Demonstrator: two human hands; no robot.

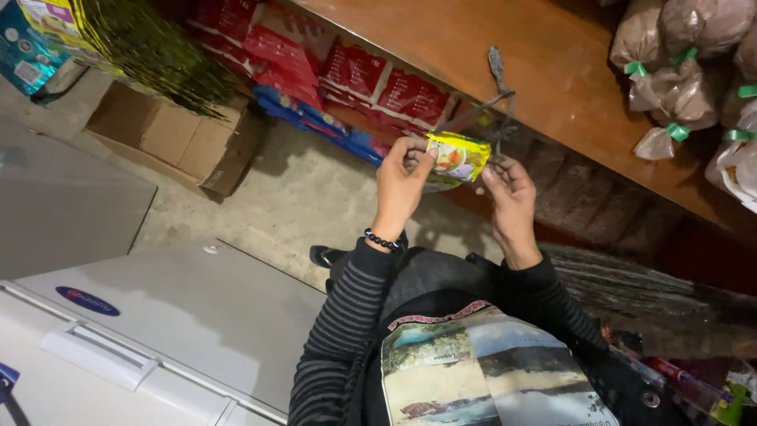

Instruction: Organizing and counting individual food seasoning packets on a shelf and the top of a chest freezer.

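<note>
Both my hands hold a small yellow snack packet [456,156] up in front of me. My left hand [400,183], with a dark bead bracelet at the wrist, pinches the packet's left edge. My right hand [509,197] grips its right edge with the fingertips. A thin metal wire hook [497,87] hangs from the wooden shelf [489,47] just above the packet, close to my right fingers. I cannot tell whether the packet touches the hook.
A white chest freezer [158,331] stands at lower left. A cardboard box [181,138] sits on the concrete floor beside rows of red packets [355,75]. Tied brown bags [670,87] rest on the shelf at right. A broom [631,284] lies below them.
</note>
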